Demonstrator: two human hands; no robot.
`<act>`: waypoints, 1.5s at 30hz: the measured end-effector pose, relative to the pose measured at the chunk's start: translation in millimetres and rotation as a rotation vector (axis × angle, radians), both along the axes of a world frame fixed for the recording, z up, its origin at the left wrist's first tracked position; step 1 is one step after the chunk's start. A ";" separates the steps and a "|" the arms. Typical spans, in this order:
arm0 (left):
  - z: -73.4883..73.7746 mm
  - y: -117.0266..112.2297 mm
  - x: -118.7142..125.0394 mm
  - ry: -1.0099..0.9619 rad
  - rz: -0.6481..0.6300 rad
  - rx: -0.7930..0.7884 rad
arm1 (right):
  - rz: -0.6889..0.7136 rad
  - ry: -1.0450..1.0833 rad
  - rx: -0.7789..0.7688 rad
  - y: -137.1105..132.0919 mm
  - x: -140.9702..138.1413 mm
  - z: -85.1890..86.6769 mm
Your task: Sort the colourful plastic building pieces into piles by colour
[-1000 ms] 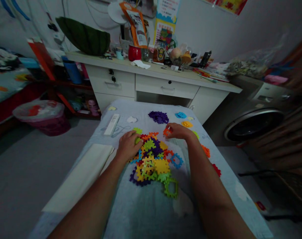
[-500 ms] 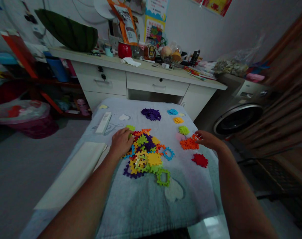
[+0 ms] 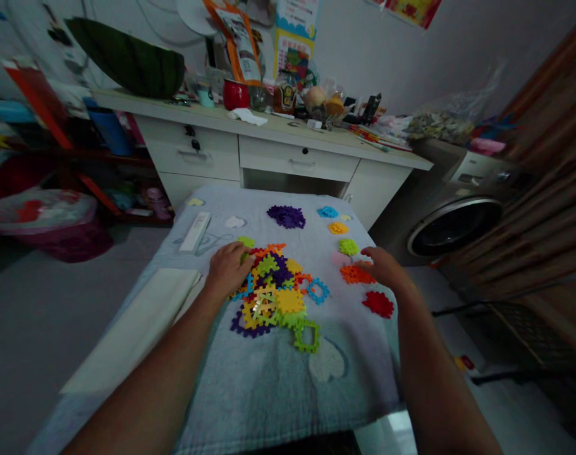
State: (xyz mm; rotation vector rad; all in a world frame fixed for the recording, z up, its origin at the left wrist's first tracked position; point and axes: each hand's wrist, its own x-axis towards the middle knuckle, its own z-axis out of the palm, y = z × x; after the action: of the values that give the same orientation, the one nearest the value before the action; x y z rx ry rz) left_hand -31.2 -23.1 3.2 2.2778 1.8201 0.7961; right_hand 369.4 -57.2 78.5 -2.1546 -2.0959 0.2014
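Note:
A heap of mixed coloured interlocking plastic tiles [image 3: 281, 294] lies in the middle of a light blue towel [image 3: 278, 379]. My left hand [image 3: 227, 270] rests curled on the heap's left edge, fingers on the tiles. My right hand [image 3: 385, 266] hovers with fingers apart over an orange stack [image 3: 351, 273] at the towel's right side, holding nothing. Sorted stacks lie around it: red [image 3: 378, 304], green [image 3: 348, 246], yellow-orange [image 3: 337, 228], blue [image 3: 327, 212], purple [image 3: 286, 217].
A white remote [image 3: 195, 231] and a folded white cloth [image 3: 136, 325] lie at the towel's left. Behind stands a white desk [image 3: 269, 148] crowded with a watermelon [image 3: 126, 60], a red mug [image 3: 235, 95] and clutter. A washing machine [image 3: 458, 218] is at right.
My right hand carried an orange tile from the heap to the orange stack at the right and let it go. My left hand stayed on the heap. The view swung slightly right.

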 end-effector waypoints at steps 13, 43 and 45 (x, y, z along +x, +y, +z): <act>-1.4 -0.2 -1.1 -0.029 0.016 -0.018 | 0.429 0.329 0.097 68.9 -156.4 -34.9; -0.6 -2.1 -0.7 -0.013 0.019 -0.003 | 0.305 0.429 0.084 81.1 -153.8 -20.9; -1.4 -1.6 -0.8 -0.009 0.019 -0.003 | 0.320 0.425 0.090 77.1 -144.7 -11.7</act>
State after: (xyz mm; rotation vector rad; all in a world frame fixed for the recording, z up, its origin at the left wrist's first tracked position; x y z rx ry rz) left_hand -32.0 -24.7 1.8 2.2546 1.8405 0.8050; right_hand 224.7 19.9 66.9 -1.5451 -2.1226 0.5321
